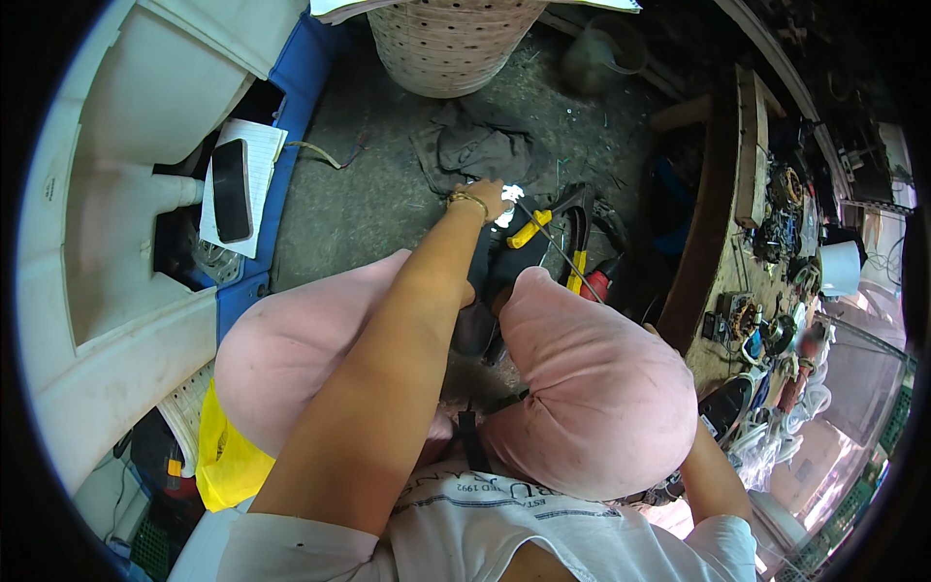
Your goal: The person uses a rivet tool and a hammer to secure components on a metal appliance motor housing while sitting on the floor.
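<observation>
The left hand (488,194) reaches down between the knees, palm toward the floor, its fingers at a small, glaring white piece (510,205) just beside their right edge; the back of the hand hides the fingertips, so I cannot tell whether they grip it. A thin rod (561,248) slants from near that piece toward the right knee, and a yellow handle (529,230) lies just to the hand's right, so a careful reach would seem to call for a light, square pinch, with the knuckles clear of both. Just beyond the hand is a dark crumpled cloth (480,145), best kept from snagging; farther beyond stands a perforated basket (451,48). The right hand (653,331), well to the right, is mostly hidden behind the knee, its hold unclear.
</observation>
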